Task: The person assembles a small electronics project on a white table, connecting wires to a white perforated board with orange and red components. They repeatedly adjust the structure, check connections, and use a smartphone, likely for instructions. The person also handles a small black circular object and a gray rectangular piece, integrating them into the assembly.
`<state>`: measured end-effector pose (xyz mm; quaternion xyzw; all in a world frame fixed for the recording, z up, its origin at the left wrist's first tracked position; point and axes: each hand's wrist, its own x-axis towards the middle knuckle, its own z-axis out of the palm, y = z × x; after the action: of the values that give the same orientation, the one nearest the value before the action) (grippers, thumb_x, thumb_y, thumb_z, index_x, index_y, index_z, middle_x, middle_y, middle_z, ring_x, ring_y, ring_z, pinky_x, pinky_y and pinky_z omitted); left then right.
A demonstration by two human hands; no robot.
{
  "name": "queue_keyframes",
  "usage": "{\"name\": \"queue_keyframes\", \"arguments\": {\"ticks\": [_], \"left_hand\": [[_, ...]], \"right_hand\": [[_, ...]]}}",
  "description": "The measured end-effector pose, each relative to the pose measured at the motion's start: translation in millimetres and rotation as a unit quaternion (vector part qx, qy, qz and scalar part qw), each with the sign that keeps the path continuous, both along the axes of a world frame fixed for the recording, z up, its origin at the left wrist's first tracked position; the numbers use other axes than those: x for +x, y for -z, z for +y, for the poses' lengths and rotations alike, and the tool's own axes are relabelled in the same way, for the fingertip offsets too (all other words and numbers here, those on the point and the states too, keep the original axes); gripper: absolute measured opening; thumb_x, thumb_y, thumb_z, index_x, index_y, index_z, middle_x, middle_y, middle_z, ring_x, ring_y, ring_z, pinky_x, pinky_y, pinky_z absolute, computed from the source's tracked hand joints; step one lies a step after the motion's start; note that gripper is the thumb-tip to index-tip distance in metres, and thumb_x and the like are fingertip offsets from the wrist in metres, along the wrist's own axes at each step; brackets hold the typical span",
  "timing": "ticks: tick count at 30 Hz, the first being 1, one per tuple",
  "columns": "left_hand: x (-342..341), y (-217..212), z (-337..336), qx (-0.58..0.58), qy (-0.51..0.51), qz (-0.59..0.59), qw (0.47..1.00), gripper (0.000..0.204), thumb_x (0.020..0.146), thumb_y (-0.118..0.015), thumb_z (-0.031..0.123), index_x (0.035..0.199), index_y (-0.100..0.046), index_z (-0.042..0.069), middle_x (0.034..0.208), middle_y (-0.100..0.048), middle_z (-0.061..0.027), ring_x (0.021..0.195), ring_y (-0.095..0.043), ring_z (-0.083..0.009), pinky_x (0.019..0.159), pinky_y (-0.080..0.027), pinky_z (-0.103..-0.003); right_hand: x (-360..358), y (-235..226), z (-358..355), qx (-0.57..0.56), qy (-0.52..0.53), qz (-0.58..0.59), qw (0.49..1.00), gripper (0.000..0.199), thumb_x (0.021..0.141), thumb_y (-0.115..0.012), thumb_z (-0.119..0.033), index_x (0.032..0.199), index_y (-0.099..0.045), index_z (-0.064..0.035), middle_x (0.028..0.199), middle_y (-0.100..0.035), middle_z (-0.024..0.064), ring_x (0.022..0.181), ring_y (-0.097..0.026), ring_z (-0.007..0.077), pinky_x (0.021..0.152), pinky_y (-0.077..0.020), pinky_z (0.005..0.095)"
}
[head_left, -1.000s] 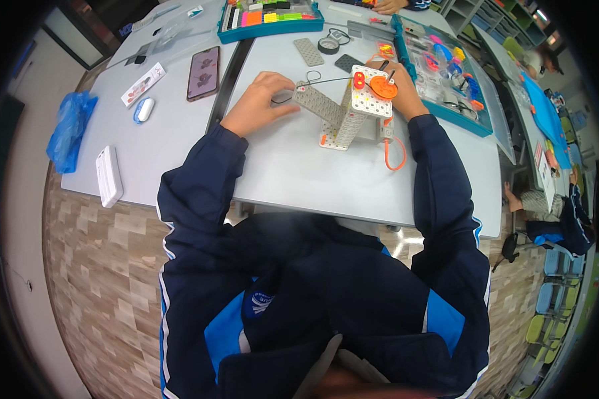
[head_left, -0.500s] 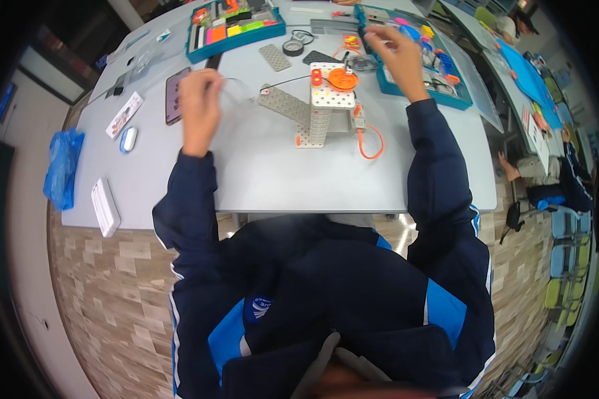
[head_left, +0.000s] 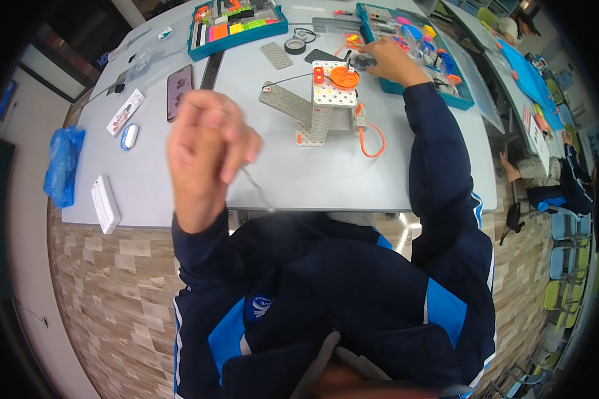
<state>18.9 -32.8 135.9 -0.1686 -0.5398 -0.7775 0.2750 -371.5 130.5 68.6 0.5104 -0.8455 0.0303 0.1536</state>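
Observation:
My left hand (head_left: 209,149) is raised over the near left of the table, blurred by motion. Its fingers are pinched together, and a thin greyish strip (head_left: 256,186) trails from them. Further off, my right hand (head_left: 394,61) reaches to the near edge of a teal parts box (head_left: 456,101). Its fingers stretch out beside a dark round piece (head_left: 362,62); whether they touch it I cannot tell. Between the hands stands a model of white perforated plates (head_left: 323,120) with an orange pulley wheel (head_left: 345,78) on top, a thin black cord and an orange cable (head_left: 382,143).
Another teal box (head_left: 239,41) of coloured parts lies at the far left. Near the model are a loose grey plate (head_left: 276,56) and a black roll (head_left: 295,46). A phone (head_left: 179,93), a white case (head_left: 105,204) and a blue bag (head_left: 64,166) are on the left.
My left hand has come nearer and up toward the camera, with the strip trailing. My right hand has lowered toward the dark round piece by the box.

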Motion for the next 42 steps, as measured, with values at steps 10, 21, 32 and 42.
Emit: {"name": "queue_keyframes", "arguments": {"ticks": [10, 21, 32, 42], "left_hand": [[-19.9, 64.4, 24.4, -0.442, -0.361, -0.086, 0.817, 0.008, 0.102, -0.055, -0.006, 0.106, -0.05, -0.001, 0.089, -0.061, -0.0104, 0.078, -0.062, -0.0169, 0.072, -0.052, -0.031], [-13.5, 74.0, 34.4, -0.445, -0.426, -0.035, 0.787, 0.032, 0.089, -0.074, 0.002, 0.119, -0.063, -0.002, 0.13, -0.062, -0.0176, 0.115, -0.063, -0.0357, 0.099, -0.05, -0.042], [-9.5, 97.1, 85.3, -0.168, -0.098, -0.152, 0.969, 0.061, 0.083, -0.082, 0.002, 0.141, -0.061, 0.005, 0.141, -0.061, -0.015, 0.118, -0.066, -0.0251, 0.096, -0.056, -0.035], [-3.7, 130.7, 62.0, -0.416, -0.242, -0.155, 0.863, 0.056, 0.072, -0.088, 0.011, 0.123, -0.068, 0.003, 0.118, -0.068, -0.011, 0.11, -0.056, -0.0337, 0.095, -0.049, -0.042]], "right_hand": [[17.9, -6.9, 9.0, -0.185, -0.065, 0.143, 0.97, 0.058, 0.072, -0.085, -0.017, 0.128, -0.07, -0.0127, 0.116, -0.07, 0.008, 0.114, -0.061, 0.0297, 0.094, -0.0524, 0.042], [194.5, -62.6, 102.3, -0.318, -0.058, 0.087, 0.942, 0.054, 0.067, -0.092, -0.008, 0.118, -0.074, -0.005, 0.106, -0.067, 0.0093, 0.095, -0.068, 0.0249, 0.081, -0.0559, 0.0344], [267.0, -24.9, 98.5, -0.246, -0.159, -0.15, 0.944, 0.064, 0.061, -0.093, -0.011, 0.121, -0.075, -0.0053, 0.095, -0.065, 0.0088, 0.086, -0.062, 0.0245, 0.074, -0.052, 0.0355], [261.2, 38.9, 82.0, -0.177, -0.216, -0.092, 0.956, 0.055, 0.074, -0.085, -0.01, 0.124, -0.068, 0.0033, 0.121, -0.068, 0.0161, 0.103, -0.066, 0.0329, 0.084, -0.056, 0.0411]]}}
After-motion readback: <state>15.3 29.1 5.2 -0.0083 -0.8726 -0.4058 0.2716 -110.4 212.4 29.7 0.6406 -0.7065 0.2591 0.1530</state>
